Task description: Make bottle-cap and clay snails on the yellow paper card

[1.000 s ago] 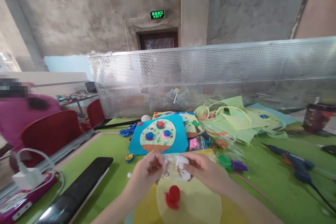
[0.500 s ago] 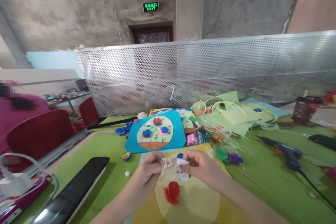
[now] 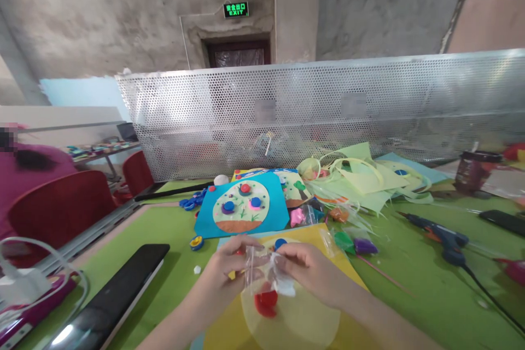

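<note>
Both my hands hold a small clear plastic bag point(image 3: 255, 269) above the paper in front of me. My left hand point(image 3: 229, 265) grips its left side between thumb and fingers. My right hand point(image 3: 305, 268) pinches the other side, where white stuff, perhaps clay, point(image 3: 284, 284) shows in the bag. Just below lies a red clay shape with a round red top point(image 3: 266, 303), partly behind the bag. It rests on a pale yellow oval point(image 3: 311, 317) on a yellow sheet point(image 3: 225, 328). A blue cap point(image 3: 280, 243) sits beyond my fingers.
Behind stands a blue card with a decorated oval point(image 3: 241, 208). A glue gun point(image 3: 438, 235), green and purple clay packs point(image 3: 365, 246) and pale paper scraps point(image 3: 365, 175) lie right. Left are a black phone-like device point(image 3: 115, 295), a yellow-blue cap point(image 3: 196, 243) and a power strip point(image 3: 36, 311).
The bag has turned and dropped slightly, now partly covering the red shape. My right hand has shifted a little left and down, and the white stuff hangs lower.
</note>
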`<action>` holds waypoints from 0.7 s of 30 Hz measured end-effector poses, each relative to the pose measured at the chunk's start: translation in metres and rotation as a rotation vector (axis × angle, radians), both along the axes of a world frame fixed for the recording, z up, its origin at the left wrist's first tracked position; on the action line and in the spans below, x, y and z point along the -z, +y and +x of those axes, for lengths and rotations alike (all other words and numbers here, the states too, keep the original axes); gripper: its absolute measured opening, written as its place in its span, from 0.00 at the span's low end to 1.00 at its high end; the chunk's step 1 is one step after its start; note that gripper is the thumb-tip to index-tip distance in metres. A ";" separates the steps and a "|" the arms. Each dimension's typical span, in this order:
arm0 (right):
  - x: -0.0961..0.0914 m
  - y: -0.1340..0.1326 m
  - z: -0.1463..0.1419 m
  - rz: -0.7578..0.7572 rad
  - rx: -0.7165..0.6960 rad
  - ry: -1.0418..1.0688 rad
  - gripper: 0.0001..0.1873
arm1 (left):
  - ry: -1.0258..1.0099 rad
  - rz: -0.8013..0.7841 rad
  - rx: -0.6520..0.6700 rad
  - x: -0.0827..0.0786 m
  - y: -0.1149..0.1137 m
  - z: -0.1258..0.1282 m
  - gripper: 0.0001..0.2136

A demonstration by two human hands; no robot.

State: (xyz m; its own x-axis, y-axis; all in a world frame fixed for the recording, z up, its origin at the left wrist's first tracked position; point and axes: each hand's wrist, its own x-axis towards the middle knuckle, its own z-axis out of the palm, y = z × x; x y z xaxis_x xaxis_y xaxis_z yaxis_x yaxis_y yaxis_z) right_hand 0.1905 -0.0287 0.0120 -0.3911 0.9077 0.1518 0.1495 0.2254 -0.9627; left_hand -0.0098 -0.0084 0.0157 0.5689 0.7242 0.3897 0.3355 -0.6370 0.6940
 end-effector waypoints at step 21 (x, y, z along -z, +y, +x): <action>-0.004 -0.003 0.008 -0.074 -0.091 0.005 0.14 | -0.223 -0.317 0.109 0.007 -0.004 0.008 0.06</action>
State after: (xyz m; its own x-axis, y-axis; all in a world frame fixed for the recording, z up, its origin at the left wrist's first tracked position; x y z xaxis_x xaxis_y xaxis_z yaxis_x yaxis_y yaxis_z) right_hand 0.1988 -0.0317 0.0156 -0.4716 0.8774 0.0877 0.1266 0.1659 -0.9780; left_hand -0.0019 -0.0119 0.0092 0.5756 0.7685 0.2796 0.0965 -0.4033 0.9099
